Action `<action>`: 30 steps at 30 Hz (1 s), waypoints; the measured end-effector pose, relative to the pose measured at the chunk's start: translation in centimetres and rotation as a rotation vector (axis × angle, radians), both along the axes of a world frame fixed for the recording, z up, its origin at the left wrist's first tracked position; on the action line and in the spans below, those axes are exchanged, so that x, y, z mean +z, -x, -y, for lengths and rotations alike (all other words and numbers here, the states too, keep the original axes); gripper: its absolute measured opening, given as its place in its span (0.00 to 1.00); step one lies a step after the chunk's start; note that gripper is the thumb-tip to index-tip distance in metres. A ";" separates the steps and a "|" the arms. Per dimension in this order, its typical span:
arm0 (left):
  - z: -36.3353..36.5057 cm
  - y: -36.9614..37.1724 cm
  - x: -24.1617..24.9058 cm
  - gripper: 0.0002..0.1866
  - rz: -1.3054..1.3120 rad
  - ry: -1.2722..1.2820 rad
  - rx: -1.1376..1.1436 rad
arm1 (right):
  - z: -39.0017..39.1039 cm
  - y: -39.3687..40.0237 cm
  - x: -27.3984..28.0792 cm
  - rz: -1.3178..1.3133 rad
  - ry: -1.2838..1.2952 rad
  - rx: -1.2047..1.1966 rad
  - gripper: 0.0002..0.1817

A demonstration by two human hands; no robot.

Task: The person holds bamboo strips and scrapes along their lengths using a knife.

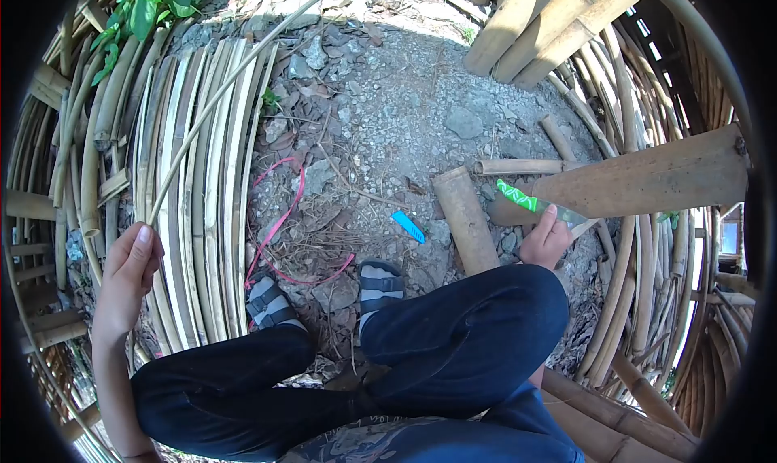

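Observation:
My left hand (pixel 133 261) pinches the lower end of a long thin bamboo strip (pixel 212 100), which slants up and right across the view. My right hand (pixel 548 240), beyond my right knee, is closed around a knife (pixel 515 194). Its green-and-white patterned part points up and left; a greyish blade-like part shows to the right of my fingers. Just behind the knife lies a thick bamboo pole (pixel 647 176). On the ground between my hands is a flat blue piece (pixel 407 227), shaped like a knife sheath.
Split bamboo strips (pixel 190 180) lie side by side at the left. Pink cord (pixel 283 216) loops by my sandalled feet. A short bamboo piece (pixel 465 220) rests before my right knee. Thick bamboo poles (pixel 558 26) stand at the back right, and bamboo fencing (pixel 639 301) curves along the right.

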State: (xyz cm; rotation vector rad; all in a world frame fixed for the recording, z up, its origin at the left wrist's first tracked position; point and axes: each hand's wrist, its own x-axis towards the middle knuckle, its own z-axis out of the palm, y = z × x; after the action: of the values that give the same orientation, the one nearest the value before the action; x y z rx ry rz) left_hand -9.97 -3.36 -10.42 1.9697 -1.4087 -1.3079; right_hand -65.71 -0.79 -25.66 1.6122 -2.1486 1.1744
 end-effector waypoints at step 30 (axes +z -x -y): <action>-0.5 -0.2 0.4 0.21 -0.007 0.040 -0.022 | 1.4 1.1 -8.3 -0.497 -0.421 0.225 0.21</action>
State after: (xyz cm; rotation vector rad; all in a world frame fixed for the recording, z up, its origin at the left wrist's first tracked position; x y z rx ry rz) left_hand -9.79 -2.88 -10.04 1.9268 -1.4459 -1.2851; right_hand -66.85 -2.23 -33.92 2.0866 -1.9949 0.3008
